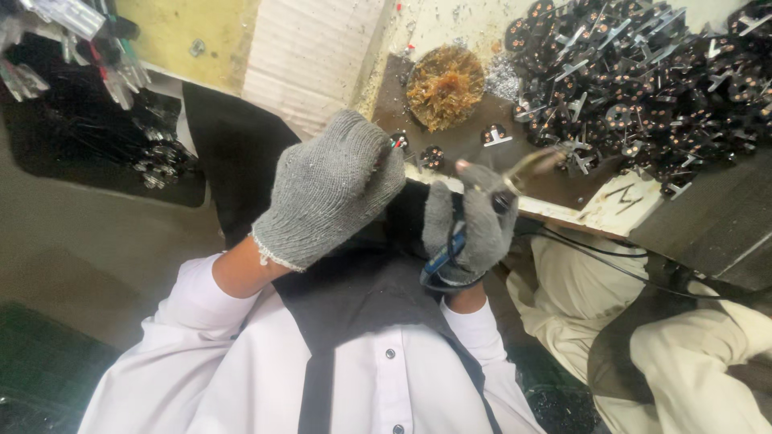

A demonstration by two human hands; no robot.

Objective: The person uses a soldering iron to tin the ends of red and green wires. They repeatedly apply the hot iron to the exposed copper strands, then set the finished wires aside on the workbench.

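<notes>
Bench top (466, 141), dark and scuffed, runs across the upper right, its pale front edge passing just behind both hands. Heaped over its far right part lies a pile of small black parts (643, 80) with bright metal prongs, crowding that side up to the edge; the stretch nearer the hands is more open, with only a few loose parts (496, 135) scattered on it. A round tuft of tangled copper-coloured wire (445, 87), rough and bristly, sits behind them, near a patch of metal shavings.

Below the bench, white shirt sleeves and a dark apron fill the space, so the hands work close to the chest.

The left hand (330, 189), in a grey knitted glove, is curled into a fist pinching a small part with red and green tips (397, 143). The right hand (470, 225), gloved alike, is closed around a pair of pliers (515, 173), whose blue handle shows at the palm; the jaws are blurred, so their gap cannot be told.
</notes>
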